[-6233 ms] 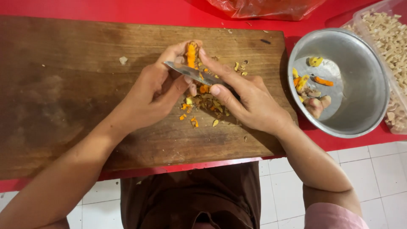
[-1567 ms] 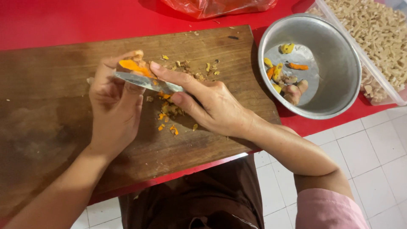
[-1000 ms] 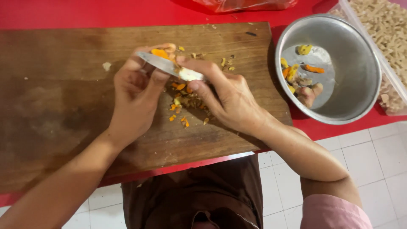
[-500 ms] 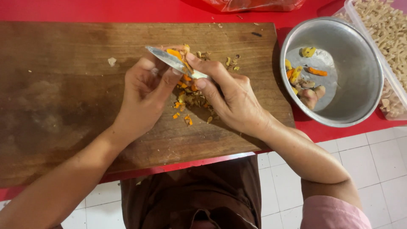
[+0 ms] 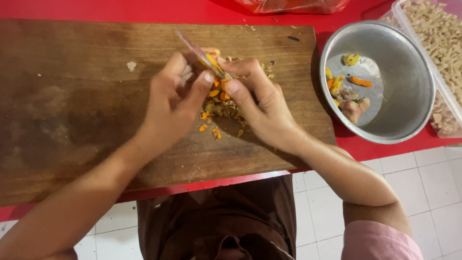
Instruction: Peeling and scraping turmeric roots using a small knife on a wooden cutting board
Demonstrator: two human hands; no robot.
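Both hands are together over the wooden cutting board (image 5: 72, 120): right hand (image 5: 262, 103) is clamped on a knife (image 5: 199, 53) with its blade angled up-left, and left hand (image 5: 175, 101) pinches a small orange root piece (image 5: 215, 62) against the blade with its thumb. Orange and brown peelings (image 5: 219, 108) are piled on the board just below the hands. Off to the right on the red table (image 5: 96, 9), a metal bowl (image 5: 404, 86) holds peeled orange pieces, beside a clear plastic tub (image 5: 445, 43) of pale roots.
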